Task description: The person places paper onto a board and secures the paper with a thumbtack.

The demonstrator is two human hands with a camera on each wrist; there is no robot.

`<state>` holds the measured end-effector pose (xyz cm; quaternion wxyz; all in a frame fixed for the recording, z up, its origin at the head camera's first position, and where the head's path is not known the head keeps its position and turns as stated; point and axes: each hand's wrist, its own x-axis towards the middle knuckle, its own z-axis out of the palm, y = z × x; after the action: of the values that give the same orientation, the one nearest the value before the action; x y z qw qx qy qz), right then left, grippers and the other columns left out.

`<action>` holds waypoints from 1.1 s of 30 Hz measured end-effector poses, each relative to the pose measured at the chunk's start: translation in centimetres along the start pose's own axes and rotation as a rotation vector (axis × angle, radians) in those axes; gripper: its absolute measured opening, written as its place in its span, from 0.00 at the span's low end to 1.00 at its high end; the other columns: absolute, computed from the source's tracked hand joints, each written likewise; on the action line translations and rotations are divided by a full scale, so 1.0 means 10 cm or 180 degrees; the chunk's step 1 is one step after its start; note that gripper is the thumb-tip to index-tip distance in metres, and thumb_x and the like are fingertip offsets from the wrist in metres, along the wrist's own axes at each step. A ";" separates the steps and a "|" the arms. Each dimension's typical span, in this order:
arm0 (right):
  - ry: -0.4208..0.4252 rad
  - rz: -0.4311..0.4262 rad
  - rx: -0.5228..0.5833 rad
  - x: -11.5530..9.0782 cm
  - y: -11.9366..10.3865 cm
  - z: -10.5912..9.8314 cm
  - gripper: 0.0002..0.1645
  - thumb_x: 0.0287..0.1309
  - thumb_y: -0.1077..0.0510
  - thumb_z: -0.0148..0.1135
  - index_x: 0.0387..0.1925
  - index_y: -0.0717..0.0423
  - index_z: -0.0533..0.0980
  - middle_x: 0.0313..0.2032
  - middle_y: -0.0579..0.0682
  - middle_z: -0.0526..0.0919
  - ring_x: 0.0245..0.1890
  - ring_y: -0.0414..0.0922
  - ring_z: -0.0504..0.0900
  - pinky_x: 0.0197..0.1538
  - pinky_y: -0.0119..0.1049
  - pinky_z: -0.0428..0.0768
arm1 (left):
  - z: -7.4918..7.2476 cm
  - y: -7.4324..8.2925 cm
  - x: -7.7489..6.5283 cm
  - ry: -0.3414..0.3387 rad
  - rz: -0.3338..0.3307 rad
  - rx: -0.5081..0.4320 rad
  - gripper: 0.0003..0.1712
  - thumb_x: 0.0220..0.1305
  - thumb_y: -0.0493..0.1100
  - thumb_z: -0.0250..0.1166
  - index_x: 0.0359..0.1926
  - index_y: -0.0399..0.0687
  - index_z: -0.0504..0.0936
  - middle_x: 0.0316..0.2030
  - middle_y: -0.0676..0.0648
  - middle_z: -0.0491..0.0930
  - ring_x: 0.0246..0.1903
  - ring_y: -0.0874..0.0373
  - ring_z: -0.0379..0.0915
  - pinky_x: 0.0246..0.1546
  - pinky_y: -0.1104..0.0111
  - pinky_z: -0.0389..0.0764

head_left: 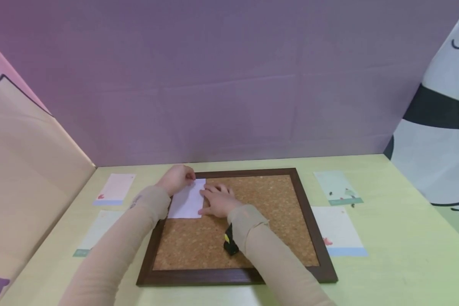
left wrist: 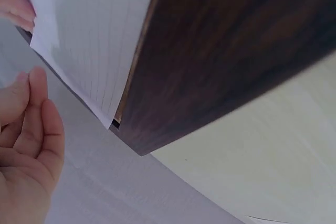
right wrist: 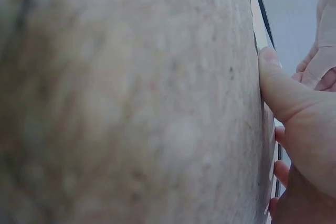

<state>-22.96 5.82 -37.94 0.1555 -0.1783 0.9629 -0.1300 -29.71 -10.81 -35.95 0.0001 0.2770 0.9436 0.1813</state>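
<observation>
A white sheet of paper (head_left: 187, 202) with faint lines lies over the upper left of a cork board (head_left: 283, 212) with a dark brown wooden frame (left wrist: 210, 40). My left hand (head_left: 177, 178) is at the sheet's upper left corner, thumb and forefinger tips brought together. In the left wrist view, that hand (left wrist: 29, 145) shows curled fingers beside the paper edge; whether anything small sits between the tips is hidden. My right hand (head_left: 219, 199) rests with spread fingers on the sheet's right edge and the cork. The right wrist view shows its thumb (right wrist: 281, 85) low against the surface.
Two printed note sheets, a pink one (head_left: 116, 187) and a green-edged one (head_left: 99, 227), lie left of the board. Two more, a green-edged sheet (head_left: 336, 187) and a blue-edged one (head_left: 338, 231), lie right, near small dark bits (head_left: 353, 205). A purple backdrop (head_left: 229, 106) stands behind.
</observation>
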 end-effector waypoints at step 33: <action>-0.0012 -0.0051 -0.0029 -0.02 -0.01 0.01 0.40 0.62 0.35 0.51 0.71 0.42 0.56 0.74 0.44 0.50 0.72 0.51 0.46 0.71 0.54 0.48 | 0.07 -0.11 0.04 -0.0136 -0.0892 -0.1063 0.07 0.58 0.33 0.63 0.37 0.34 0.77 0.32 0.42 0.78 0.34 0.54 0.72 0.34 0.71 0.72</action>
<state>-22.74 5.83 -37.93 0.1554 -0.1870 0.9617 -0.1265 -30.58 -11.23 -36.97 0.0912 0.1431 0.9295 0.3274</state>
